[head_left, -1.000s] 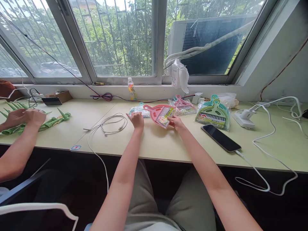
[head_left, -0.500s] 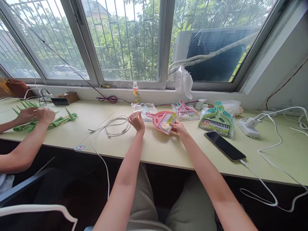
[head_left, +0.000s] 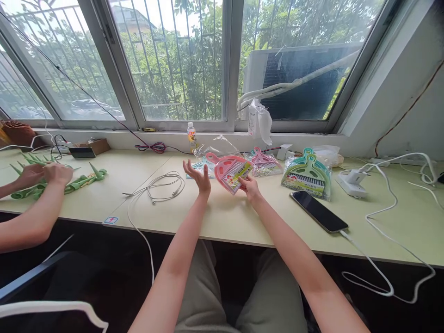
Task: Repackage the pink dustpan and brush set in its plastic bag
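My right hand [head_left: 250, 188] is closed on the lower right side of a pink dustpan and brush set [head_left: 228, 172] with a printed label. The set is tilted, its looped handle pointing up and left. To its left, my left hand [head_left: 200, 178] is held up with the fingers spread and nothing in them. Behind the pink set, a clear plastic bag [head_left: 219, 144] and a light-blue packaged piece [head_left: 194, 169] lie on the table, partly hidden by my left hand.
Another pink set [head_left: 264, 162] and stacked green sets [head_left: 307, 178] lie to the right, near a phone [head_left: 318, 211] and a white power strip [head_left: 351, 184]. A coiled cable [head_left: 165, 187] and a bottle [head_left: 191, 137] are left. Another person's hands [head_left: 57, 173] handle green pieces [head_left: 81, 178] farther left.
My left hand has opened from bent fingers to spread ones. The pink set has turned slightly more upright in my right hand. Clear plastic now stands up higher behind it.
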A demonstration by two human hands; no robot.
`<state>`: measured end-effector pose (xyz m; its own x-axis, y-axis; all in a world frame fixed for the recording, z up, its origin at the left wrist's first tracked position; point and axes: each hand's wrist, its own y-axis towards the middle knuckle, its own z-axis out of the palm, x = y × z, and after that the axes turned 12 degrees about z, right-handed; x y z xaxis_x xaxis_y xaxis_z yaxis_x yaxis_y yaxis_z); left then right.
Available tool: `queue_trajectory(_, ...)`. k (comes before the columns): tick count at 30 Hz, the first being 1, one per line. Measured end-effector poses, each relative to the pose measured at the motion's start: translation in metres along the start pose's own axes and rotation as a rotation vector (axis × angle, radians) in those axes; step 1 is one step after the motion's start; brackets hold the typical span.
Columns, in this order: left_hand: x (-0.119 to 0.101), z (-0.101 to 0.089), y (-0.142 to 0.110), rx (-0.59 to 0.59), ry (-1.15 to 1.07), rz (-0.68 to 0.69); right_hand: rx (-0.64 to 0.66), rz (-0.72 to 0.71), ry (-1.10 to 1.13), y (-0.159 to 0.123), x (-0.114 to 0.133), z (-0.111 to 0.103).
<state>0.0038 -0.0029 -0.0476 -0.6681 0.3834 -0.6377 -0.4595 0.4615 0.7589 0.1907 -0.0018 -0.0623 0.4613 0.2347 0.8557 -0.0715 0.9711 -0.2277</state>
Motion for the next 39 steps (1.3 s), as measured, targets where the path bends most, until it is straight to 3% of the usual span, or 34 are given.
queue_trajectory(1,0.003,0.0,0.004,0.037,-0.091,-0.124,0.006,0.001,0.003,0.0,0.0,0.0)
queue_trajectory(3,0.01,0.001,0.011,0.22,-0.363,-0.331,0.021,0.005,-0.009,0.002,-0.001,0.001)
queue_trajectory(5,0.014,0.004,0.015,0.396,-0.647,-0.439,0.035,0.012,-0.037,0.003,-0.003,0.002)
queue_trajectory(7,0.014,0.008,0.013,0.476,-0.82,-0.485,0.044,0.011,-0.061,0.005,-0.006,0.003)
queue_trajectory(16,-0.001,0.029,-0.016,0.769,-0.9,-0.665,-0.183,-0.078,0.105,0.013,-0.009,-0.004)
queue_trajectory(18,0.002,0.033,-0.018,0.776,-0.879,-0.686,-0.188,-0.057,0.106,0.015,-0.006,-0.007)
queue_trajectory(23,0.009,0.033,-0.013,0.58,-1.062,-0.641,-0.082,-0.047,0.037,0.015,-0.001,-0.005)
queue_trajectory(26,0.008,0.031,-0.012,0.538,-1.103,-0.639,-0.021,-0.075,-0.009,0.012,-0.005,0.001)
queue_trajectory(32,0.004,0.034,-0.02,0.75,-1.01,-0.72,-0.219,-0.183,-0.017,0.002,-0.011,0.006)
queue_trajectory(39,-0.002,0.027,-0.02,0.829,-0.995,-0.595,-0.315,-0.284,-0.126,-0.003,-0.009,0.011)
